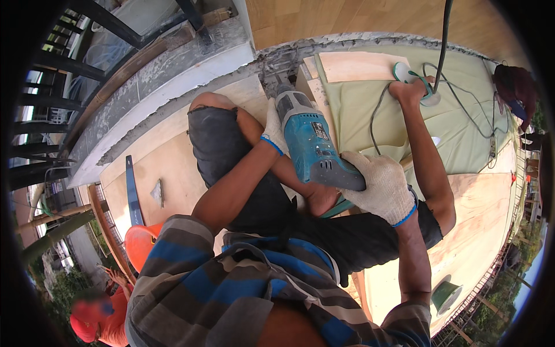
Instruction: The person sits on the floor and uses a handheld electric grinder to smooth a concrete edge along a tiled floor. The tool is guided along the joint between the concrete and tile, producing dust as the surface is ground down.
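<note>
A teal and grey rotary hammer point(312, 139) lies across the middle of the view, its front end toward the rough, chipped concrete strip point(283, 56) by the wall. My gloved left hand point(274, 130) grips the left side of its front body; the fingers are partly hidden behind the tool. At the rear, my gloved right hand point(378, 186) is wrapped around the dark handle. Both gloves are off-white knit with blue cuffs. The bit's tip is hard to make out against the grey concrete.
A loose wooden board point(361, 66) and pale green sheet point(361, 115) lie right of the hammer. A dark cable point(445, 43) hangs nearby. A long tapered blade point(133, 194) rests on plywood at left, beside an orange helmet point(139, 247). Black railings point(63, 63) stand beyond; another person point(107, 324) is lower left.
</note>
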Tool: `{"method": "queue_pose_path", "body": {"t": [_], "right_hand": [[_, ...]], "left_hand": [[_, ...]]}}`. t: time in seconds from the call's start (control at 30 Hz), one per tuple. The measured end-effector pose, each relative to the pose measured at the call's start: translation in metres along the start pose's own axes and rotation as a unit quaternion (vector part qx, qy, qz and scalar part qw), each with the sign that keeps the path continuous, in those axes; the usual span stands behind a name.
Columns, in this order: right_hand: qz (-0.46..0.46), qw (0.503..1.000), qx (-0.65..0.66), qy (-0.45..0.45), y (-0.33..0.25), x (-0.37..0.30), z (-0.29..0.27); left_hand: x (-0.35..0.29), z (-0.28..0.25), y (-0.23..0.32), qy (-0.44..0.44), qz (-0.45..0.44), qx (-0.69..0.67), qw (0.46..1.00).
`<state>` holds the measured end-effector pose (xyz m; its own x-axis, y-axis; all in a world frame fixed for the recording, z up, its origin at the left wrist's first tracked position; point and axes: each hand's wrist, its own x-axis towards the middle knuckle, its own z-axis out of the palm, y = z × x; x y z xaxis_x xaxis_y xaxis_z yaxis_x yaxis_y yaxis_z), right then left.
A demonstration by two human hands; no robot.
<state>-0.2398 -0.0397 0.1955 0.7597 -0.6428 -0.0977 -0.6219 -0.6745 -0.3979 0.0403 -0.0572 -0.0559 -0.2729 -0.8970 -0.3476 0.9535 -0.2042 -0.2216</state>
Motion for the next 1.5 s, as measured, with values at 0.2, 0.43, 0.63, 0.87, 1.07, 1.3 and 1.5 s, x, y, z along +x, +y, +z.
{"method": "queue_pose_path", "body": {"t": [0.2,0.43,0.63,0.87,1.07,1.3,1.5], "right_hand": [[-0.035,0.997,-0.026,-0.059,0.039,0.002,0.003],[-0.059,0.997,-0.031,-0.032,0.066,-0.015,0.039],[-0.064,0.997,-0.047,-0.019,0.084,-0.014,0.062],[-0.057,0.997,-0.055,-0.025,0.095,-0.020,0.074],[-0.034,0.998,-0.054,-0.007,0.088,-0.006,0.081],[-0.039,0.999,-0.004,-0.001,0.073,-0.001,0.063],[-0.049,0.998,-0.032,-0.030,0.058,-0.038,0.055]], "left_hand": [[0.001,0.017,-0.024,0.125,0.068,0.120,0.983],[0.000,0.025,-0.035,0.155,0.064,0.117,0.979],[0.008,0.022,-0.035,0.161,0.078,0.126,0.976],[0.011,0.016,-0.036,0.168,0.088,0.142,0.972],[0.024,0.010,-0.022,0.177,0.111,0.181,0.961],[0.025,0.002,-0.009,0.124,0.083,0.140,0.979],[0.002,-0.012,-0.037,0.102,0.036,0.109,0.988]]}}
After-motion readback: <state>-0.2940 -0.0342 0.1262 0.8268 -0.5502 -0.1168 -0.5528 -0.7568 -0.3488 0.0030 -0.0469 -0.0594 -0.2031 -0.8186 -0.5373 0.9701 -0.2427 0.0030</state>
